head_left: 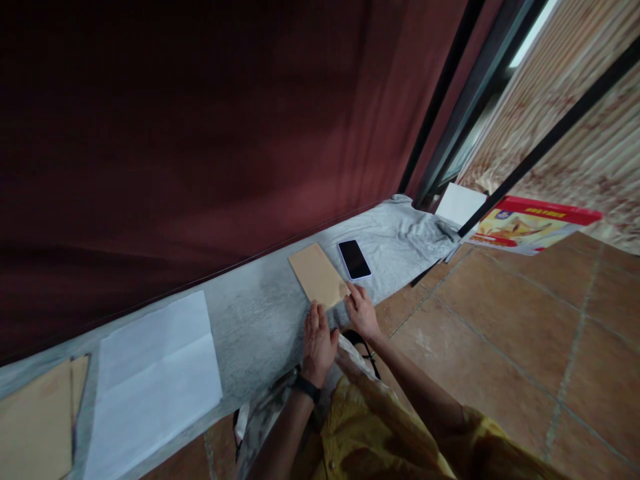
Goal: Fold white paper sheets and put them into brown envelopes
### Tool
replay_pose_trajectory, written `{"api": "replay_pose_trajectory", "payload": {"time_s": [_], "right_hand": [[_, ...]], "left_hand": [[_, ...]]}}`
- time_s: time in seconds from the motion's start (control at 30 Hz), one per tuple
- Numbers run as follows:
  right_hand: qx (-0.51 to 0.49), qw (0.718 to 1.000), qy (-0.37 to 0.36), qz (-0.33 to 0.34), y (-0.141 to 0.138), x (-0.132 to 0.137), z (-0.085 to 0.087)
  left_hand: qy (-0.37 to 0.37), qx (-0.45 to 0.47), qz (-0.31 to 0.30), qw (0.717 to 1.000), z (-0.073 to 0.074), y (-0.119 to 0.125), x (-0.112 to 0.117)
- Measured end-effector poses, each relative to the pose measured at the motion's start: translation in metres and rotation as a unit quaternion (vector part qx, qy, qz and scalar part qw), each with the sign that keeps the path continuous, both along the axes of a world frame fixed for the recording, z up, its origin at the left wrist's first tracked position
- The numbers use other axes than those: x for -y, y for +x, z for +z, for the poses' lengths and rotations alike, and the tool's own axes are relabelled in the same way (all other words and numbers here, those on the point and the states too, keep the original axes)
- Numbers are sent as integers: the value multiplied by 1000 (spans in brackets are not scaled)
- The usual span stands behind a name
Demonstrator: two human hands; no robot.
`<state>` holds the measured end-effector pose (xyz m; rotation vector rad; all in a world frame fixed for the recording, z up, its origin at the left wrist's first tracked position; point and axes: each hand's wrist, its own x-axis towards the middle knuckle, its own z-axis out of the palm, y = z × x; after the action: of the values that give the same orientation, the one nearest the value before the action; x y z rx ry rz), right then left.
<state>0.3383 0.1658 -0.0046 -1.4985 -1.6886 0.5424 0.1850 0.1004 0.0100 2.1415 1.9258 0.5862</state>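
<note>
A tan envelope (318, 274) lies flat on a grey cloth (260, 313) that covers a long ledge. My left hand (317, 342) rests flat with fingers stretched out, its fingertips at the envelope's near edge. My right hand (361, 310) lies open beside it, fingers touching the envelope's near right corner. A black watch sits on my left wrist. Just right of the envelope lies a dark smartphone (354, 259), face up.
A large white sheet (155, 373) lies on the ledge to the left, with more tan envelopes (37, 420) at the far left. A white sheet (460, 203) and a red and yellow box (530, 223) sit at the right. Dark red curtain (200, 133) behind; tiled floor (525, 333).
</note>
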Motion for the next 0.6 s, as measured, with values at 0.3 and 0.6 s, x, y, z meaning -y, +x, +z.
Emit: {"api": "replay_pose_trajectory", "payload": {"time_s": [0.3,0.6], "right_hand": [[47,999,11,8,-1,0,-3],[105,994,33,12,-1,2,-7]], "left_hand": [[2,-59,-22,998,5,-3,1],[-14,-127,-20,992,4,2,1]]}}
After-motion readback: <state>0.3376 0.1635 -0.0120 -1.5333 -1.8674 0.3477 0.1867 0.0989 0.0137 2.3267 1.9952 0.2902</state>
